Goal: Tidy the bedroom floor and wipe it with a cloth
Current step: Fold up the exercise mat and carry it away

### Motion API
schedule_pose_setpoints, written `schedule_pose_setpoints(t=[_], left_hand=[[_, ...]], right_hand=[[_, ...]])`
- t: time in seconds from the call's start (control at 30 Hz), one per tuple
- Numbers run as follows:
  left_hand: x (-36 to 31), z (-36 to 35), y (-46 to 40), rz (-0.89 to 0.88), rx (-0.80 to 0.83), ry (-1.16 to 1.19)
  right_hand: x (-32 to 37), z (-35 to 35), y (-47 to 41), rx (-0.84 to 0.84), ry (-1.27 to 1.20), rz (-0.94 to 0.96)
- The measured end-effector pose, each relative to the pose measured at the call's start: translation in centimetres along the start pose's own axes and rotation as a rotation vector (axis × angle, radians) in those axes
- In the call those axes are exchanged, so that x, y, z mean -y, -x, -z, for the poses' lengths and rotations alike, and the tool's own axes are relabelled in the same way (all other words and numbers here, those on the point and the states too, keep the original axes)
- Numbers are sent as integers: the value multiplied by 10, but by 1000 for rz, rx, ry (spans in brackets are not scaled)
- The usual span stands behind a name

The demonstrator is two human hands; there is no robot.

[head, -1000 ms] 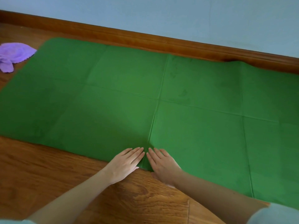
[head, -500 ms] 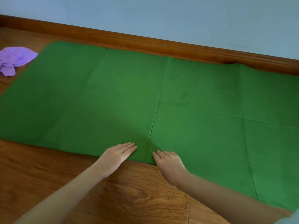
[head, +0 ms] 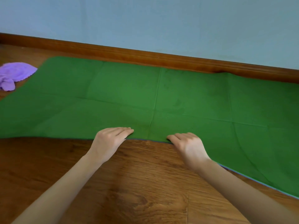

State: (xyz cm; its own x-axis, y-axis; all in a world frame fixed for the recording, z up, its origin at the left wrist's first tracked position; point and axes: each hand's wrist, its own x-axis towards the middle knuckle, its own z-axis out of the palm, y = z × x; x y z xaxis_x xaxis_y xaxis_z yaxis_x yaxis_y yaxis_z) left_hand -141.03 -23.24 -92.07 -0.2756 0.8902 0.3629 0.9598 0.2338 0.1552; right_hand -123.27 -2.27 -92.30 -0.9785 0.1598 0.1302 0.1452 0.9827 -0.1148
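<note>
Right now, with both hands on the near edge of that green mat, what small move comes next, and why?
Probably lift that edge and fold it toward the wall. The left hand and right hand grip the green mat either side of its centre crease, and the edge looks slightly raised off the wooden floor.

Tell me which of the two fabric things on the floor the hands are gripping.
The green mat: left hand and right hand hold its near edge. The purple cloth lies crumpled and untouched beyond the mat's left end.
</note>
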Motion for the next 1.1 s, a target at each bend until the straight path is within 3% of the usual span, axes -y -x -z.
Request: schedule_pose_setpoints(t=[0.17, 0.3, 0.5, 0.63, 0.8, 1.1], left_hand=[[-4, 24, -13, 30, -102, -15], [-5, 42, -21, 28, -102, 16], [-5, 68, -13, 36, 151, 107], [2, 87, -14, 272, 341, 266], [7, 118, -17, 257, 602, 365], [-2, 158, -7, 207, 772, 463]], right_hand=[[-7, 31, 1, -256, -145, 8], [-11, 43, -6, -295, -87, 65], [-1, 61, -3, -21, -90, 101], [5, 91, -12, 88, -150, 125], [23, 114, -16, 330, -299, 140], [38, 126, -14, 689, -747, 153]])
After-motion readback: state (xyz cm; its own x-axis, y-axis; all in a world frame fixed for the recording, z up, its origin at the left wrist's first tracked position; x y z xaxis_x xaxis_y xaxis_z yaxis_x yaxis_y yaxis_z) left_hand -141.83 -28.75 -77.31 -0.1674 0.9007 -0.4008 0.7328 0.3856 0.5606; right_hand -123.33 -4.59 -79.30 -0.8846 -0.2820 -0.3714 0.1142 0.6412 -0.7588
